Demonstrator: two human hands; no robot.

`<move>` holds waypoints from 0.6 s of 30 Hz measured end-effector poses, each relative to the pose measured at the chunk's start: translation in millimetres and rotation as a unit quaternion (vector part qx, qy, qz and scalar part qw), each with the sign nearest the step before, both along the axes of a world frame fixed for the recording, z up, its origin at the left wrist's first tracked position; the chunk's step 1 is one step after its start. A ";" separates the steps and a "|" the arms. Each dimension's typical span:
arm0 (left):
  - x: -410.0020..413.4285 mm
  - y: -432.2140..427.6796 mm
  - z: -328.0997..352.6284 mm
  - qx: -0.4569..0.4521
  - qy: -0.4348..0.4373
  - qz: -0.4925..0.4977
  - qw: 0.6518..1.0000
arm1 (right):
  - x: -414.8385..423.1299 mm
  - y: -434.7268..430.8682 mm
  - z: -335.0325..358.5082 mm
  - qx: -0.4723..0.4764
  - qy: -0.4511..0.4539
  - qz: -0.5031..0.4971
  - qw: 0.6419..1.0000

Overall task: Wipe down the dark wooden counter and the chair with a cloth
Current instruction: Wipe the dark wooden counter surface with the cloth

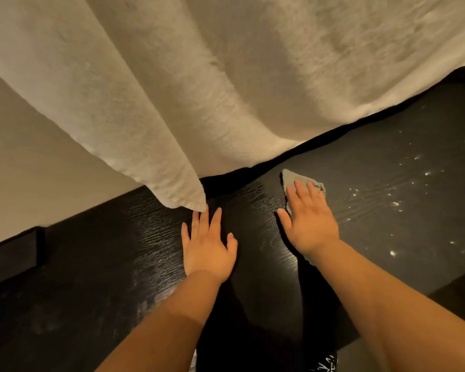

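The dark wooden counter (97,253) runs across the lower half of the view, with visible grain. My right hand (308,218) lies flat, fingers spread, pressing a small grey cloth (293,179) onto the counter; the cloth's tip sticks out beyond my fingertips. My left hand (207,245) rests flat on the counter with fingers apart, holding nothing, its fingertips just under the curtain's lower corner. Pale specks and droplets (395,204) dot the counter to the right of the cloth. No chair is in view.
A cream curtain (199,89) hangs over the back of the counter, its corner (188,200) touching down near my left fingertips. A beige wall (24,170) stands at the left. The counter's front edge (440,288) shows at lower right.
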State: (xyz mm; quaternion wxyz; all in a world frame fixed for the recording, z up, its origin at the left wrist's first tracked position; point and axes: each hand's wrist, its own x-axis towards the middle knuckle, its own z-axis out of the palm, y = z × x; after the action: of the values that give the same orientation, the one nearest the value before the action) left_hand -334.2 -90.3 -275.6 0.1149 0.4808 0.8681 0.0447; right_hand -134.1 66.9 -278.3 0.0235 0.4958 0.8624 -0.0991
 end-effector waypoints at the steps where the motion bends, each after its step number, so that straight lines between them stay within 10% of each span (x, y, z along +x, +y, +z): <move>1: 0.6 0.6 -1.1 -0.001 0.006 0.003 1.000 | -6.1 -5.7 0.0 0.005 0.005 0.002 1.000; 8: 0.3 3.2 -1.7 -0.016 0.022 0.004 1.000 | -2.8 -33.5 -4.2 -0.014 0.053 0.298 0.953; 15: 0.4 5.7 -1.5 -0.025 0.008 0.013 1.000 | -15.7 57.2 -5.0 -0.008 0.034 0.100 0.994; 18: -0.9 5.4 -1.9 -0.030 0.009 0.011 0.999 | -30.4 12.4 -1.1 0.023 0.049 0.215 0.975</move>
State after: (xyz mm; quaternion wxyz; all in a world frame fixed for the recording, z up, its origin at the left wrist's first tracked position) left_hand -335.1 -84.9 -277.5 0.1214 0.4678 0.8753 0.0157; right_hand -164.5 79.3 -279.4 -0.0098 0.2939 0.9509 -0.0962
